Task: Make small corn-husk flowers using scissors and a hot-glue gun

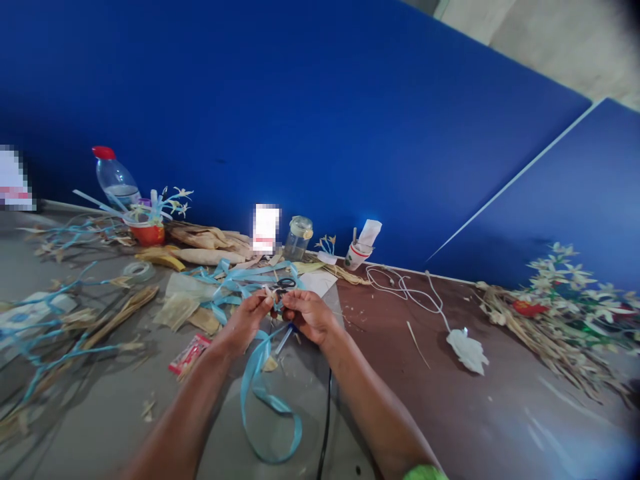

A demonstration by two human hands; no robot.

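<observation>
Near the middle of the table, my left hand [249, 323] is closed, its thumb and fingers pinching a small pale piece. My right hand [311, 313] is closed too, its fingertips meeting the left ones at a small bluish-white piece that is too small to make out. A light blue ribbon [253, 380] hangs from near the fingers and curls on the table below them. Just behind the fingertips show the dark handles of scissors [286, 283]. More blue ribbon lies behind my left hand. A white paper [320, 283] lies behind my right hand.
At the left stand a red-capped bottle [117, 180] and a red bowl [149, 233]; blue-stemmed flowers [65, 360] lie nearer. Behind are a jar [299, 239] and a cup [358, 255]. A white cable [415, 293] and dried stalks with white flowers [545, 340] lie right.
</observation>
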